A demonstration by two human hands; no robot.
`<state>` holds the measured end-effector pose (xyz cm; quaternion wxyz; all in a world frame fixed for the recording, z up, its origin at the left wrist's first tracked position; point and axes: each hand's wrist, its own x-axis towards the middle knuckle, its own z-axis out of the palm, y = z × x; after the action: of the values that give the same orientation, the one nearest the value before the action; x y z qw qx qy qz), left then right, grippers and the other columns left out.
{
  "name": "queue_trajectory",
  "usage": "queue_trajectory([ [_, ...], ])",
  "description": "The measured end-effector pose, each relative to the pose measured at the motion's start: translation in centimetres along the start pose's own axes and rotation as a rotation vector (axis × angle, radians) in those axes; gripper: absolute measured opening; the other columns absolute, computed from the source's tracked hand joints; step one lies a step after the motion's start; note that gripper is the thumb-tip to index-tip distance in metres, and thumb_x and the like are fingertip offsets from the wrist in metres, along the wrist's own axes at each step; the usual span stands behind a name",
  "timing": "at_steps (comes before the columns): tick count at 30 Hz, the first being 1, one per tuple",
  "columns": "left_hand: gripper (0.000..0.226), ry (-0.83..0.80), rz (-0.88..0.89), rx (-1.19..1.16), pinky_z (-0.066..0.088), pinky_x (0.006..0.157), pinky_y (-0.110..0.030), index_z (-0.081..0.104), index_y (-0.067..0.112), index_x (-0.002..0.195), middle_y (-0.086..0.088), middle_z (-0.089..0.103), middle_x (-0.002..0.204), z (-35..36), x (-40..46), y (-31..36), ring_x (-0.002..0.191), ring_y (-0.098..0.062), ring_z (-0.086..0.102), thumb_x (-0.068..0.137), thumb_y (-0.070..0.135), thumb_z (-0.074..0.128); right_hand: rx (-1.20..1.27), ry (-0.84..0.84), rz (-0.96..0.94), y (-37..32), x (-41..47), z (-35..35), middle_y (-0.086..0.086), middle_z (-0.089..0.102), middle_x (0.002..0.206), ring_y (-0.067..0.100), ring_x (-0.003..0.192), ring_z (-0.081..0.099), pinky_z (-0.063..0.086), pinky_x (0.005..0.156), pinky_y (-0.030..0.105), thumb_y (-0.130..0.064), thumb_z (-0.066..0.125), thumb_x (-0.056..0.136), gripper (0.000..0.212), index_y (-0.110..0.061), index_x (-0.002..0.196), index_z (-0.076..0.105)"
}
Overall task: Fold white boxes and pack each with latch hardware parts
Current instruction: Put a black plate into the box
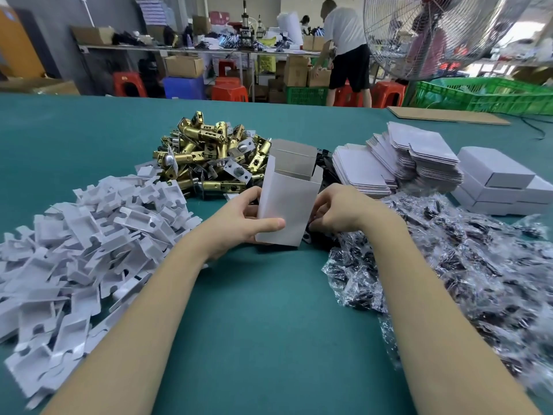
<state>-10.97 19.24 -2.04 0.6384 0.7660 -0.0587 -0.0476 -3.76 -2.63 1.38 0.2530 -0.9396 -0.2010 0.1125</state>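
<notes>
White card forms the half-folded box that stands upright on the green tabletop between the two hands, its top flaps open and its grey inside showing; its far wall hides part of what lies behind. The left hand grips the box's left side, thumb laid across the front face and fingers curled behind. The right hand is curled at the box's right edge, but whether it pinches the card or something dark beneath cannot be told. The brass latches lie in one heap too tangled to count, as do the white inserts and the blurred clear bags. Flat box blanks sit in overlapping stacks beside about five finished boxes. No writing is legible.
</notes>
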Motion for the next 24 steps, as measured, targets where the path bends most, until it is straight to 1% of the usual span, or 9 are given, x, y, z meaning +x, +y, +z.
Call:
queue_trajectory([
  [2,0.047,-0.001,-0.001,0.007,0.062,0.089,-0.043,0.058,0.028,0.130,0.006,0.077,0.109,0.0,-0.1,0.0,0.103,-0.015,0.075,0.089,0.016,0.079,0.001,0.008,-0.006,0.1,-0.1,-0.3,-0.020,0.063,0.053,-0.006,0.049,0.057,0.039,0.048,0.009,-0.016,0.081,0.080,0.026,-0.034,0.064,0.073],
  [5,0.048,0.002,-0.011,-0.007,0.060,0.094,-0.047,0.058,0.027,0.130,0.003,0.077,0.112,0.0,-0.1,0.0,0.106,-0.017,0.074,0.088,0.017,0.080,0.008,0.082,-0.037,0.3,-0.5,-1.4,-0.013,0.071,0.076,-0.005,0.059,0.061,0.043,0.053,0.010,-0.018,0.080,0.085,0.024,-0.035,0.069,0.072],
  [7,0.049,-0.003,-0.016,-0.015,0.060,0.095,-0.046,0.058,0.027,0.131,0.003,0.077,0.114,-0.1,-0.1,0.0,0.108,-0.017,0.074,0.088,0.018,0.080,0.054,0.119,-0.043,0.5,-1.0,-2.2,-0.007,0.072,0.083,-0.002,0.054,0.063,0.044,0.053,0.013,-0.018,0.073,0.092,0.019,-0.031,0.079,0.069],
  [10,0.049,-0.011,-0.015,-0.019,0.061,0.093,-0.042,0.058,0.029,0.131,0.004,0.077,0.113,-0.1,-0.1,0.0,0.107,-0.015,0.073,0.089,0.018,0.080,0.250,0.174,-0.016,0.9,-1.7,-3.3,-0.008,0.073,0.074,0.003,0.050,0.065,0.043,0.045,0.014,-0.015,0.064,0.099,0.011,-0.021,0.090,0.064],
  [12,0.049,-0.011,-0.013,-0.023,0.062,0.091,-0.040,0.058,0.030,0.131,0.005,0.077,0.112,-0.1,-0.1,-0.1,0.106,-0.014,0.074,0.089,0.019,0.079,0.424,0.210,-0.006,1.1,-2.2,-3.8,-0.001,0.076,0.084,0.007,0.054,0.064,0.045,0.048,0.020,-0.013,0.064,0.100,0.009,-0.017,0.093,0.060],
  [14,0.050,-0.010,-0.014,-0.024,0.062,0.090,-0.038,0.057,0.030,0.131,0.006,0.077,0.113,-0.1,-0.1,-0.1,0.106,-0.014,0.074,0.088,0.019,0.080,0.593,0.271,-0.017,1.1,-2.7,-4.2,0.006,0.073,0.090,0.009,0.056,0.063,0.047,0.050,0.021,-0.015,0.070,0.097,0.013,-0.016,0.098,0.057],
  [18,0.050,-0.015,-0.017,-0.029,0.063,0.089,-0.036,0.057,0.029,0.132,0.007,0.077,0.113,-0.1,-0.2,-0.1,0.107,-0.013,0.073,0.088,0.022,0.080,0.784,0.385,-0.058,0.8,-3.2,-5.1,0.003,0.065,0.088,0.009,0.054,0.066,0.049,0.048,0.019,-0.013,0.075,0.092,0.022,-0.017,0.111,0.064],
  [21,0.050,-0.011,-0.019,-0.029,0.062,0.091,-0.039,0.057,0.029,0.132,0.007,0.077,0.113,-0.1,-0.1,-0.1,0.107,-0.013,0.073,0.088,0.022,0.080,0.834,0.360,-0.079,0.4,-3.4,-5.3,0.005,0.068,0.091,0.012,0.059,0.070,0.053,0.051,0.019,-0.010,0.071,0.094,0.018,-0.015,0.111,0.067],
  [24,0.048,-0.013,-0.020,-0.028,0.061,0.093,-0.041,0.057,0.031,0.130,0.008,0.077,0.112,-0.2,-0.1,-0.2,0.107,-0.014,0.073,0.088,0.022,0.080,0.938,0.323,-0.113,-0.1,-3.6,-5.4,0.004,0.071,0.092,0.019,0.070,0.076,0.055,0.053,0.020,-0.014,0.069,0.097,0.005,-0.016,0.099,0.065],
])
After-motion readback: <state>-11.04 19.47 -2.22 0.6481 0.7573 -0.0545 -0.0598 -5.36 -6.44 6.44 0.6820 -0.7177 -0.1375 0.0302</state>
